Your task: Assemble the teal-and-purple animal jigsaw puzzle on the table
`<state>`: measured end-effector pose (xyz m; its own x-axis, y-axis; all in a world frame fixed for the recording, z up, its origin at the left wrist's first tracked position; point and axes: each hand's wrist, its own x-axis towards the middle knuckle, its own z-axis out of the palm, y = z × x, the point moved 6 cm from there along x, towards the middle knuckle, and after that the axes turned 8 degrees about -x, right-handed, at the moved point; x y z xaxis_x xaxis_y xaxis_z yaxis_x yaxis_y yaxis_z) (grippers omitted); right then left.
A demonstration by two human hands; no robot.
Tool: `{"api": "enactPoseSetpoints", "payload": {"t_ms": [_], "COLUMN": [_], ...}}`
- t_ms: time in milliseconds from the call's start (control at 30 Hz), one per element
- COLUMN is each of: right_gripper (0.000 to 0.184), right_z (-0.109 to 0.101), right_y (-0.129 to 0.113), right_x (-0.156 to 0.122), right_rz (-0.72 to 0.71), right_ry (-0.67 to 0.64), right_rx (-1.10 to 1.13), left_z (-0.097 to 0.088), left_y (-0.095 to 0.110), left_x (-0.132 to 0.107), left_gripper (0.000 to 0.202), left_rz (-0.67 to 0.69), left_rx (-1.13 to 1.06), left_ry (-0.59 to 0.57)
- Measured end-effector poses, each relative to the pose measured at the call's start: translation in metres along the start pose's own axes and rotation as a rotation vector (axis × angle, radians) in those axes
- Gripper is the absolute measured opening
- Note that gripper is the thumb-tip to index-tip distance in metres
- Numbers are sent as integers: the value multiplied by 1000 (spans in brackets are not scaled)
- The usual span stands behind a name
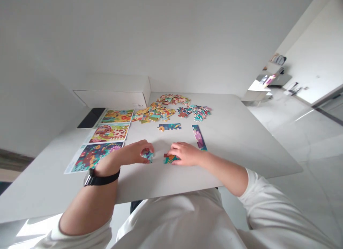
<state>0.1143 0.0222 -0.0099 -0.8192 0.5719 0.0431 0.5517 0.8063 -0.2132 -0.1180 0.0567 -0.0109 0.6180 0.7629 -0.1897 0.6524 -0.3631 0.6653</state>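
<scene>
My left hand [138,152] is closed round a teal puzzle piece [148,155] at the table's near side, thumb and fingers at its edges. A short gap to the right, my right hand [184,153] rests with its fingers over a green and orange puzzle section [168,158], hiding part of it. Above the hands lies a dark blue joined puzzle strip [169,127]. A purple puzzle strip [198,137] lies slanted just beyond my right hand. The picture sheet [107,140] with three printed scenes is to the left, partly behind my left forearm.
Heaps of loose pieces lie farther back: a yellow heap [155,113], a pinkish heap [174,99] and a teal and red heap [197,111]. A dark phone [92,118] lies by the sheet. A white box [112,95] stands along the wall.
</scene>
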Motion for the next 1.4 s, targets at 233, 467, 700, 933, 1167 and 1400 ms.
{"api": "enactPoseSetpoints", "payload": {"t_ms": [233, 467, 700, 933, 1167, 1400], "right_gripper": [26, 19, 30, 57, 63, 56], "right_z": [-40, -85, -81, -64, -68, -106], "right_y": [37, 165, 283, 304, 284, 231], "right_x": [-6, -45, -90, -68, -64, -39], "right_rz": [140, 624, 1230, 1262, 1205, 768], "right_ry": [190, 473, 324, 281, 303, 381], "right_rx": [77, 120, 80, -9, -60, -78], "left_z": [-34, -31, -37, -61, -74, -89], "left_y": [13, 20, 33, 87, 99, 74], "left_x": [1, 3, 43, 78, 91, 83], "left_gripper": [45, 52, 34, 42, 46, 45], "left_rz": [-17, -39, 111, 202, 264, 268], "left_rx": [-167, -282, -437, -265, -337, -455], "left_ry": [504, 613, 633, 621, 701, 737]}}
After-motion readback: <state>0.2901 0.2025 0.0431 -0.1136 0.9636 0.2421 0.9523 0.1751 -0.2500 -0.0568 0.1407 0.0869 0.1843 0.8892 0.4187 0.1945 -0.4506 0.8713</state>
